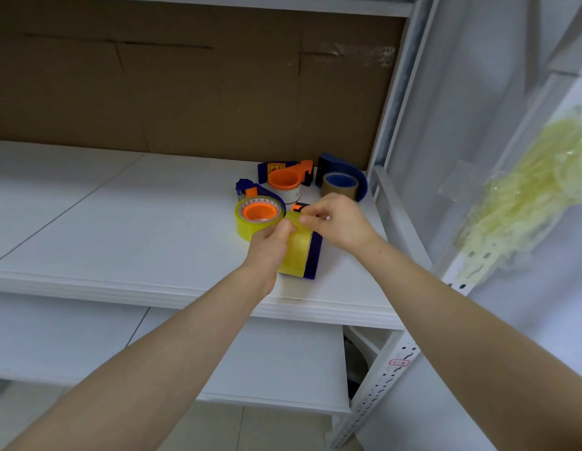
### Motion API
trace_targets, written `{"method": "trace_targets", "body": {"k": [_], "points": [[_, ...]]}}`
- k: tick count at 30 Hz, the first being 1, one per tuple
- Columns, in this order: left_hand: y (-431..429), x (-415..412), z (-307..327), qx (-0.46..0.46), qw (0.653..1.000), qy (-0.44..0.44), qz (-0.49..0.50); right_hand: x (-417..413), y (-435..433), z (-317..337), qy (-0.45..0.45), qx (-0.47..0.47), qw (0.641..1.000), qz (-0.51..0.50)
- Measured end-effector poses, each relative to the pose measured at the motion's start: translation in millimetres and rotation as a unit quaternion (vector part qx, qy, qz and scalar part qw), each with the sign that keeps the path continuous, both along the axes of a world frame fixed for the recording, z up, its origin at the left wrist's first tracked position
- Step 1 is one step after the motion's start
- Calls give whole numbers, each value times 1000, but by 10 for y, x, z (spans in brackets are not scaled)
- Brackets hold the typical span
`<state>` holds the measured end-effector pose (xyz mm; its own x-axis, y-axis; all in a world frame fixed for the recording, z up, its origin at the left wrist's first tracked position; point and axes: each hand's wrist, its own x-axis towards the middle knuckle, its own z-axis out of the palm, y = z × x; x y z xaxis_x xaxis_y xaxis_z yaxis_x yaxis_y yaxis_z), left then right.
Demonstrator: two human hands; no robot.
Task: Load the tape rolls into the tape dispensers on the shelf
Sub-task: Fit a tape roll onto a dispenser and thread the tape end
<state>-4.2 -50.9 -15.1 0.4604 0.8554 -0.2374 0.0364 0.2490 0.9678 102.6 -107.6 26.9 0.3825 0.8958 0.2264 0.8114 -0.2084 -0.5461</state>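
On the white shelf (120, 229) stands a yellow tape roll (299, 252) seated in a dark blue dispenser (314, 258). My left hand (270, 249) grips the roll from the left side. My right hand (338, 219) pinches the tape at the top of the roll, near the dispenser's orange part (296, 207). Just to the left lies a second blue dispenser with a yellow roll (247, 226) on an orange hub (259, 212). Behind it is a blue and orange dispenser (284, 175) with a whitish roll. At the back right a blue dispenser (345, 177) holds a brown roll (340, 189).
Brown cardboard (185, 86) lines the back of the shelf. A white metal upright (393, 125) stands at the right edge. A pale yellow plastic bundle (530, 196) hangs to the right. A lower white shelf board (266, 359) juts out below.
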Motion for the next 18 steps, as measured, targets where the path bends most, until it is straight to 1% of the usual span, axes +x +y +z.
{"method": "trace_targets", "body": {"k": [2,5,7,10,12,15,18], "points": [[-7,-2,-1,3,1000,3,7,-9,47,50,-11,-26,1000,1],[-9,-13,-30,2,1000,-14,13,-51,82,85,-50,-16,999,5],[-1,-20,-51,7,1000,-25,15,-103,77,98,-130,-28,991,18],[3,-44,-61,17,999,-30,7,-120,84,56,-275,-46,960,31],[2,-49,-59,23,999,-30,-7,-118,78,14,-320,-56,945,32],[-9,-58,-75,33,998,-37,-30,-96,78,-12,-310,-58,949,17],[-29,-79,-84,30,997,-52,-49,-32,102,-19,-247,-47,968,-13]]}}
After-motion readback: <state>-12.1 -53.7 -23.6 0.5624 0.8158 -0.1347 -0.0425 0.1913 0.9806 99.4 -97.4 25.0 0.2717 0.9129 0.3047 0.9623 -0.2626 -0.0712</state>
